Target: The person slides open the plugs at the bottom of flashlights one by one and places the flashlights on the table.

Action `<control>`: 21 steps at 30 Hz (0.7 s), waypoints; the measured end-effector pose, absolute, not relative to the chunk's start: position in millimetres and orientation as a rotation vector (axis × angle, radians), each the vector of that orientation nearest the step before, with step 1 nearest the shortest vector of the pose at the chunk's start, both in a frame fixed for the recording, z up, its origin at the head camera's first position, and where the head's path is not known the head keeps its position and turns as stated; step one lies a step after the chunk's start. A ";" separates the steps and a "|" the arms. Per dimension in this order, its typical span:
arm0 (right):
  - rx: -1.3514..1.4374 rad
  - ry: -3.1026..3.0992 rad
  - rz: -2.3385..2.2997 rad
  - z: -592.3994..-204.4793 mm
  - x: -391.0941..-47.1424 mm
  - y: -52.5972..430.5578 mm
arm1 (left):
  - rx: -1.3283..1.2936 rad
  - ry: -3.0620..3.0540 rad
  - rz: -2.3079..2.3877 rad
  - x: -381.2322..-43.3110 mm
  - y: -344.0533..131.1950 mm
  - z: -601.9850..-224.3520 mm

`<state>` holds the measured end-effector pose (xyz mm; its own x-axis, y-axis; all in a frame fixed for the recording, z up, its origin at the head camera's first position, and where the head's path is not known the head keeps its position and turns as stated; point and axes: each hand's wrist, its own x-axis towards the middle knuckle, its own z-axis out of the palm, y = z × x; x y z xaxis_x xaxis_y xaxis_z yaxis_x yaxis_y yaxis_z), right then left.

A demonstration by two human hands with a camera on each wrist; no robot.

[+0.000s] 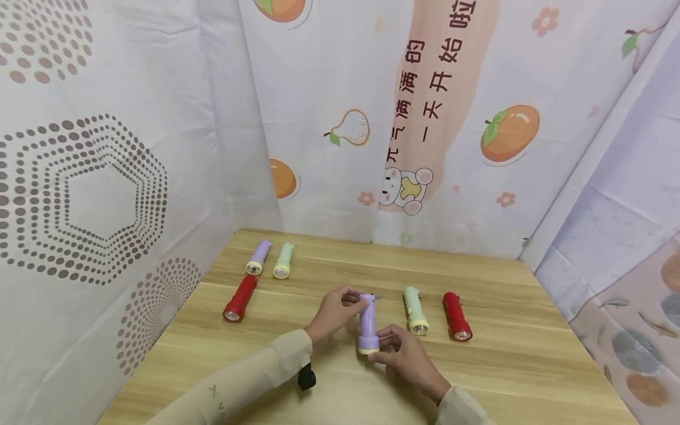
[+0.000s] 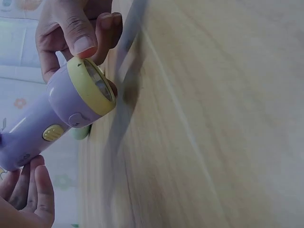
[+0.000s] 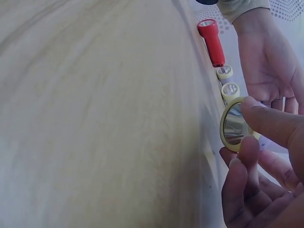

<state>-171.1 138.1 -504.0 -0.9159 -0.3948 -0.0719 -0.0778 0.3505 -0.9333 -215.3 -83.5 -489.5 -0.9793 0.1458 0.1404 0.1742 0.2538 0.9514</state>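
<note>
Both hands hold a purple flashlight above the table, its pale yellow lens rim tilted down toward the person. The left hand pinches the tail end, where a small metal piece sticks out to the right. In the left wrist view its fingers lie against the barrel, below the yellow switch. My right hand grips the head of the flashlight between thumb and fingers. The right wrist view shows the reflector with the right thumb on its rim.
Right of the hands lie a mint-green flashlight and a red flashlight. At the left are another red flashlight, a purple one and a mint one. Printed curtains border the wooden table.
</note>
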 end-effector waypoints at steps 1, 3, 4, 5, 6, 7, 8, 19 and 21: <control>-0.405 2.324 -1.598 -503.1 -171.0 138.6 | -0.310 -2.471 -1.882 -216.8 -82.0 -490.0; -0.381 2.316 -1.614 -501.1 -170.9 139.7 | -0.308 -2.473 -1.886 -219.7 -79.0 -491.2; -0.373 2.316 -1.621 -500.2 -170.8 140.3 | -0.314 -2.476 -1.880 -221.2 -77.4 -492.0; -0.363 2.319 -1.625 -499.5 -170.7 141.0 | -0.319 -2.484 -1.870 -222.9 -75.7 -492.5; -0.347 2.315 -1.633 -498.8 -170.4 141.7 | -0.329 -2.494 -1.853 -224.8 -73.8 -493.4; -0.334 2.315 -1.639 -498.8 -170.3 142.1 | -0.339 -2.500 -1.839 -226.1 -72.4 -494.1; -0.323 2.318 -1.641 -498.9 -170.2 142.6 | -0.350 -2.506 -1.831 -227.5 -70.7 -495.1; -0.271 2.375 -1.634 -497.3 -174.8 146.6 | -0.294 -2.525 -1.863 -240.1 -54.5 -495.9; -0.263 2.382 -1.640 -495.7 -176.2 146.6 | -0.280 -2.530 -1.862 -242.5 -53.6 -494.9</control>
<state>-176.2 146.6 -495.7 -0.9557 -0.2794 -0.0926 -0.0132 0.3548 -0.9349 -242.5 -53.6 -494.9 -0.9842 0.1495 0.0950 0.1352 0.2873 0.9483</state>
